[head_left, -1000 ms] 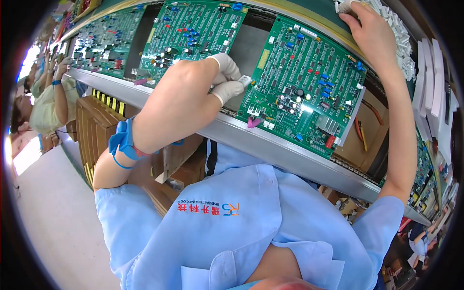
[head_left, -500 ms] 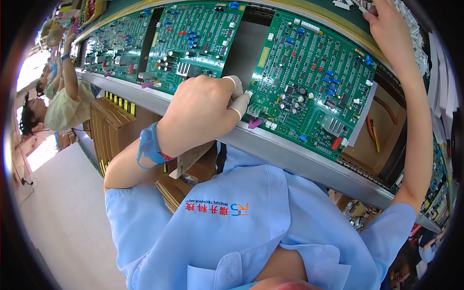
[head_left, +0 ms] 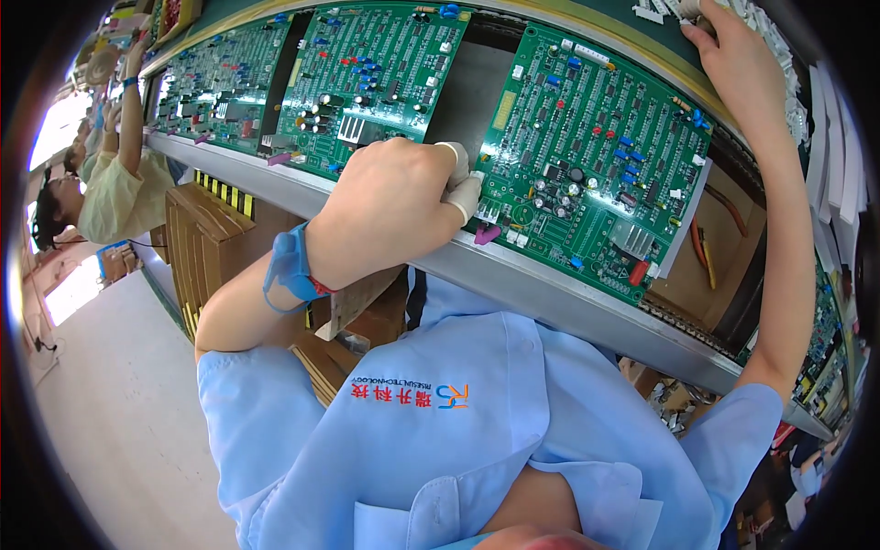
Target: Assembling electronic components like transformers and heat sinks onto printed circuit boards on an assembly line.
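Right now my left hand [head_left: 390, 202] has its grip pinched on a small white connector [head_left: 478, 175], at the left edge of the green circuit board [head_left: 632, 119]. My 2 white finger covers [head_left: 467, 196] hide its underside, so a tilted push could bend any pins; smooth covers might also slip. Pressing low could knock the purple clip [head_left: 487, 236] at the board's lower-left corner. Beyond its upper-right corner, my right hand [head_left: 744, 64] is beside loose white connectors [head_left: 777, 50]; I cannot tell whether it holds any, and stretching there could pull my left off line.
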Demonstrator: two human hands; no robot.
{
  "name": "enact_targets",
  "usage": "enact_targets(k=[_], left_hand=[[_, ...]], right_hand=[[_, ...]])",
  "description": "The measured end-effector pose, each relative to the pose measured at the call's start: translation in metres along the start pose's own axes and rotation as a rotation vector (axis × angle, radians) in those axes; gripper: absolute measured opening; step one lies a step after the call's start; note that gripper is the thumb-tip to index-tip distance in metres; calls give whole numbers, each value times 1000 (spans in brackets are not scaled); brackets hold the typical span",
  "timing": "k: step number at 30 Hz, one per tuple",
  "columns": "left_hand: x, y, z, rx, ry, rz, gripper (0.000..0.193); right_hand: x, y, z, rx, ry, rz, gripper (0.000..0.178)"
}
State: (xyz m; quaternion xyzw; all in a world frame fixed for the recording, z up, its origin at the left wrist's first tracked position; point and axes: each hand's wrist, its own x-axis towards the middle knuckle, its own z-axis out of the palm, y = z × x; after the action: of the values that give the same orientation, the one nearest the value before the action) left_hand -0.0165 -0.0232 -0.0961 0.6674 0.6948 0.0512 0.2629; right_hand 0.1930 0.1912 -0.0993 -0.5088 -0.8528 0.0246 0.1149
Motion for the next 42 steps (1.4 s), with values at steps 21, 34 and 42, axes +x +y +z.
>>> enact_targets(k=[21,34,42], left_hand=[[206,-33,-64,386,601,286,23],[32,-95,-143,-220,573,185,23],[-33,-141,-132,-540,539,-237,27]], right_hand=[[0,37,16,1,33,-132,15],[52,-157,40,449,-55,-572,19],[82,-223,66,128,-109,-661,17]])
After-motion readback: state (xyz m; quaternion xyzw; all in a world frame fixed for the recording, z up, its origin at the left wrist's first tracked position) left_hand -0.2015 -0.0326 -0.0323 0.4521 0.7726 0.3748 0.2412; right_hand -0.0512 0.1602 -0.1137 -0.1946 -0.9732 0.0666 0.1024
